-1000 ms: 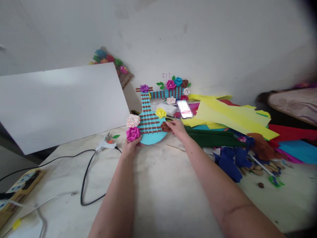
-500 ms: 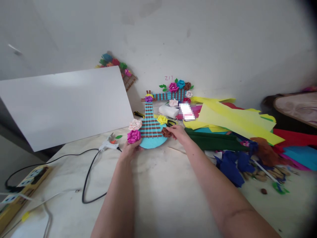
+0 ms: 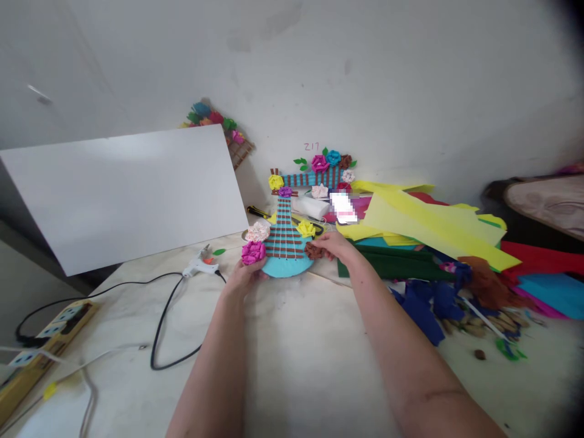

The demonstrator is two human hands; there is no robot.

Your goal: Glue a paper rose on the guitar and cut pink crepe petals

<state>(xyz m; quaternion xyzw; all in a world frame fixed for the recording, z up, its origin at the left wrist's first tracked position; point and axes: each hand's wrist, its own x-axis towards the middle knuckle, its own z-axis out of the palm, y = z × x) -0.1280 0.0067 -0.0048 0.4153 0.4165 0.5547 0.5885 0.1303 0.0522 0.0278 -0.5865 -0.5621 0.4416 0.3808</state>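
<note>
A blue paper guitar (image 3: 283,258) with brown cross strips, white strings and paper flowers lies tilted on the table. My left hand (image 3: 243,277) grips its lower left edge beside a magenta flower (image 3: 253,252). My right hand (image 3: 336,245) pinches its right edge at a brown flower (image 3: 314,250). A yellow flower (image 3: 305,229) and a purple flower (image 3: 285,191) sit on the guitar's body and neck.
A white board (image 3: 123,194) leans on the wall at left. A glue gun (image 3: 198,264) with a black cord lies left of my hands, a power strip (image 3: 45,340) further left. Coloured paper sheets (image 3: 429,225) pile at right. Another flower craft (image 3: 319,173) stands against the wall.
Both hands have lowered the guitar from nearly upright towards the table and shifted it slightly right. The grip of each hand is unchanged.
</note>
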